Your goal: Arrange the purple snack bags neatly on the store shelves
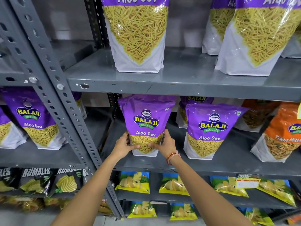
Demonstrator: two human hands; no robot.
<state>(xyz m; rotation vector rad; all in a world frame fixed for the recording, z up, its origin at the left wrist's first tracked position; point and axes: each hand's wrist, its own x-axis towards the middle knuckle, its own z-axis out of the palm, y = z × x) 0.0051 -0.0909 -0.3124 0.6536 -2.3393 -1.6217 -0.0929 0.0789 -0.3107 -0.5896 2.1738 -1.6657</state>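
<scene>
A purple Aloo Sev snack bag (145, 118) stands upright on the grey middle shelf (228, 162), near its left end. My left hand (124, 145) grips its lower left side and my right hand (164, 144) grips its lower right side, thumbs on the front. A second purple bag (210, 128) stands to its right, a gap between them, with another purple bag (195, 100) behind. On the upper shelf (179, 85) stand more purple bags: one at the left (136, 35) and two at the right (260, 36). The left bay holds further purple bags (32, 118).
Orange Tikha Mitha bags (283, 132) fill the right of the middle shelf. A slotted grey upright (53, 82) divides the two bays. Below lie yellow-green chip packets (175, 185) and black Rumbles packets (37, 180). A shelf price label (247, 181) sits at lower right.
</scene>
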